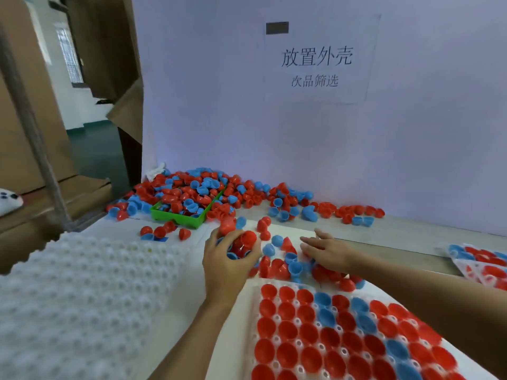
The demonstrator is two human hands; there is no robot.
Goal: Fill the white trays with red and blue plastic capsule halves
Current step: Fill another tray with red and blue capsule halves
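Filled tray [253,286] lies below left hand [225,259] clutching capsule halves [242,244]

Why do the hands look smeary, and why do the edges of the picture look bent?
In the head view, the left hand gripping capsule halves and the right hand are motion-blurred, while the wall sign stays sharp; the wide lens bows the empty white tray and the filled tray; lighting is soft, bluish, without harsh glare.
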